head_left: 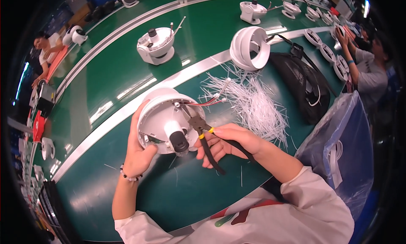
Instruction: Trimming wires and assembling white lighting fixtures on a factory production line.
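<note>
My left hand (138, 156) grips the left rim of a white, bowl-shaped plastic housing (157, 117), which is tilted toward me above the green bench. Inside the bowl a black cylindrical part (179, 141) sits on a white post. Red, black and white wires (207, 102) with white connectors run out over the far right rim. My right hand (234, 141) holds pliers (197, 122) with black handles and yellow bands. Their handles are spread, and the jaw tips reach inside the rim near the wires' base. Whether the tips touch anything is too small to tell.
Loose white plastic strips (258, 111) are heaped right of the housing. Beyond lie white rings (250, 48) and a black mesh bag (298, 81). A similar housing (155, 45) stands on the green belt behind the metal rail. A clear blue bag (351, 151) hangs at right; other people work on both sides.
</note>
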Demonstrator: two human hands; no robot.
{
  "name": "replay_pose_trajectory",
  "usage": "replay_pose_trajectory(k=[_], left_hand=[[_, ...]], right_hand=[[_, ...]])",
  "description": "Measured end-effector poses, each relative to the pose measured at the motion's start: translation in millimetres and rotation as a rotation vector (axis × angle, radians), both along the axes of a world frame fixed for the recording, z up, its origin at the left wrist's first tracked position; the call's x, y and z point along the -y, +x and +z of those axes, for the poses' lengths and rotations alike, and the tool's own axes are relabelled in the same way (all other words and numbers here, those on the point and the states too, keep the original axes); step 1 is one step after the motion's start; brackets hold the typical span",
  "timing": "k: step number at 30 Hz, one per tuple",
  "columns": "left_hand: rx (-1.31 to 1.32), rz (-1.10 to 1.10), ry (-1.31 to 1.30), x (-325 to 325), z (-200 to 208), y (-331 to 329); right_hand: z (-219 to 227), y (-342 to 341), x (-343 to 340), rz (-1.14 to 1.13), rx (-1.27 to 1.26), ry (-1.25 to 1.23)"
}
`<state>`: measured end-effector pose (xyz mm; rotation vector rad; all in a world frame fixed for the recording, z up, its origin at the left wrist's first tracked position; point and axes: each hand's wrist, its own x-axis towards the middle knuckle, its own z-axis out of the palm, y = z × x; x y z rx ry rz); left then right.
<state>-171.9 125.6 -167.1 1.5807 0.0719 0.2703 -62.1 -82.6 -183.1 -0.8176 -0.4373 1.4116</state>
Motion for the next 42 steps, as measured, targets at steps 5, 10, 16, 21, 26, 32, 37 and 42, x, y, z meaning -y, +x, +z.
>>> replay_pose_trajectory(k=[5,10,16,21,26,32,37,42], left_hand=[[0.002,-0.038,0.126,1,3,-3],[0.0,-0.044,0.188,3,0,-2],[0.011,-0.009,0.171,5,0,0],[-0.051,0.047,0.158,7,1,0],[-0.052,0.101,0.025,1,-9,-3],[0.005,0.325,-0.106,-19,-24,-4],[0.124,0.487,0.033,-34,-17,8],[0.122,0.584,-0.252,-82,-17,35]], right_hand=[[3,-3,-1,-0.018,0.021,-0.014],[6,-4,1,-0.039,0.064,-0.034],[3,-5,2,-0.055,0.109,-0.066],[4,-7,1,-0.082,0.11,-0.083],[7,-8,3,-0.07,0.081,-0.093],[1,-12,-1,0.029,-0.034,0.027],[2,2,13,0.221,-0.176,0.244],[2,7,7,0.253,-0.187,0.161]])
